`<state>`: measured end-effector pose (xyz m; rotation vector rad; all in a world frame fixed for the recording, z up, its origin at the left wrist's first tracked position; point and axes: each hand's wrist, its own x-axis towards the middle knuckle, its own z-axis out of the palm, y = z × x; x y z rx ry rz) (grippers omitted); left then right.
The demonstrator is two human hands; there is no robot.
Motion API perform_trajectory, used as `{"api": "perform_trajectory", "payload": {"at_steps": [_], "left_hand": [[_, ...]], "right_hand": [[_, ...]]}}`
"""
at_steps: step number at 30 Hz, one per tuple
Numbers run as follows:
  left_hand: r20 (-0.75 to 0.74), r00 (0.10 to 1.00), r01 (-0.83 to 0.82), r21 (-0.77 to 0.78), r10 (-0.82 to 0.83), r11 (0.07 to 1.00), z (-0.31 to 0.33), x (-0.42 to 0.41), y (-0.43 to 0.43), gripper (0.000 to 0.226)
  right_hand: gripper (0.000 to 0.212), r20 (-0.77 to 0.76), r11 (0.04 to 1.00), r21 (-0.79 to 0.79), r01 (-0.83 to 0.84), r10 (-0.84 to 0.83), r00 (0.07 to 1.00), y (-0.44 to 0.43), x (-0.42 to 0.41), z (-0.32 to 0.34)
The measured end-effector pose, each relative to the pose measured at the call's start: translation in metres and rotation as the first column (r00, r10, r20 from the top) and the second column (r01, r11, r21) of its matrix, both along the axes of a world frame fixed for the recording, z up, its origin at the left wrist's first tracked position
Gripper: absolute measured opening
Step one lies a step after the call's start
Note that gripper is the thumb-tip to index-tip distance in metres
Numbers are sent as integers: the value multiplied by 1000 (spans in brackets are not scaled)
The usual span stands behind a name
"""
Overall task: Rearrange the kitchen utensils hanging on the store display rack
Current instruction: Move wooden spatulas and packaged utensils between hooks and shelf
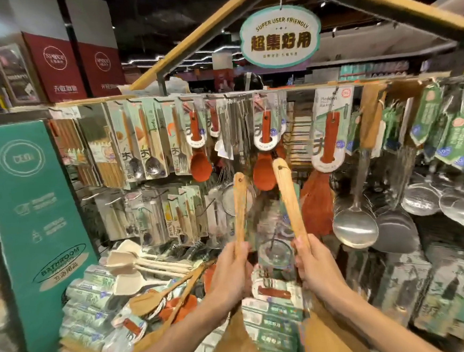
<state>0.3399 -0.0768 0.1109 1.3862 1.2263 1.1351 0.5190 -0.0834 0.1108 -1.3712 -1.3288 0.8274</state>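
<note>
My left hand (230,270) grips a light wooden spatula (239,208) by its handle, handle end up, blade hanging down below the hand. My right hand (314,266) grips a second light wooden spatula (289,199) the same way, tilted a little left. Both handles point up toward the display rack (219,95), where packaged spoons, forks and red-brown wooden spoons (264,156) hang from hooks. A red-brown spatula (324,152) hangs just right of my right hand's spatula.
Steel ladles (354,227) and skimmers hang at the right. A green sign panel (34,219) stands at the left. Below the hooks a shelf holds loose wooden spoons (162,295), pale spatulas (127,267) and packaged goods. A hanging oval sign (279,37) is overhead.
</note>
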Motion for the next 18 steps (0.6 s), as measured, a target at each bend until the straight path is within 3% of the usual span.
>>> {"api": "perform_trajectory", "payload": {"at_steps": [5, 8, 11, 18], "left_hand": [[-27, 998, 57, 4, -57, 998, 2, -40, 29, 38], [62, 989, 134, -2, -133, 991, 7, -56, 41, 40], [168, 966, 202, -12, -197, 979, 10, -66, 55, 36], [235, 936, 272, -8, -263, 962, 19, -61, 73, 24]], "right_hand": [[32, -53, 996, -60, 70, -73, 996, 22, -35, -5], [41, 5, 989, -52, 140, -140, 990, 33, -59, -5], [48, -12, 978, -69, 198, -200, 980, 38, -82, -3], [50, -55, 965, -163, 205, -216, 975, 33, -92, -8]]}}
